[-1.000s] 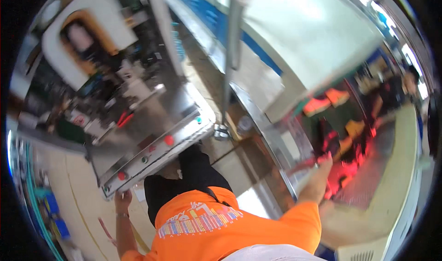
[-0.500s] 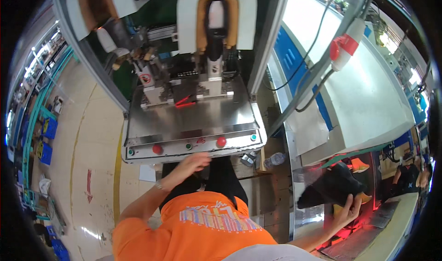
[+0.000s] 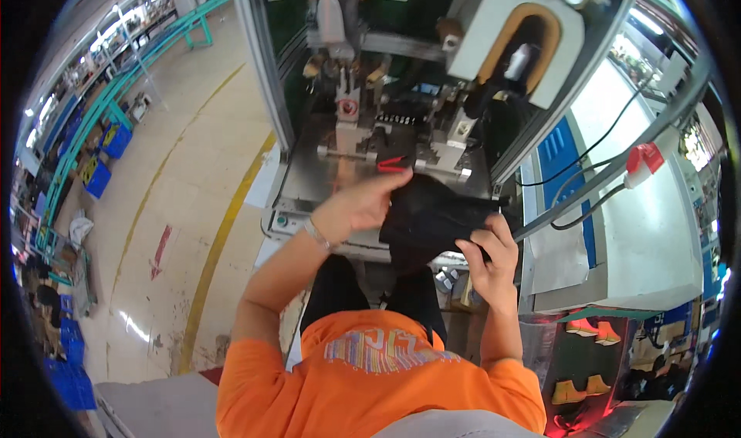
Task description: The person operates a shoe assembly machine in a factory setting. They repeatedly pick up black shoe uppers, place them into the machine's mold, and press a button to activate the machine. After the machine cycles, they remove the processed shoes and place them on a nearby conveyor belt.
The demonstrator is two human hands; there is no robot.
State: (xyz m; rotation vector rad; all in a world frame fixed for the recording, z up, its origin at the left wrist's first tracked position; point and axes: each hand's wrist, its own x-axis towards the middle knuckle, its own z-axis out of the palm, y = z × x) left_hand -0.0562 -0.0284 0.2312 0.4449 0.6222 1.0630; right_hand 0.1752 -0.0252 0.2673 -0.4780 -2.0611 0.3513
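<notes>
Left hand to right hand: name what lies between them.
In the head view, a black, soft-looking piece lies between the left hand and the right hand.

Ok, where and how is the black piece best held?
The black piece is probably best held at its left and right edges, one hand from each side: it spreads crosswise between the left hand and right hand and looks limp, so one grip may let it sag.

A steel bench (image 3: 307,177) carries metal fixtures (image 3: 350,139) and a red object (image 3: 392,164).
</notes>
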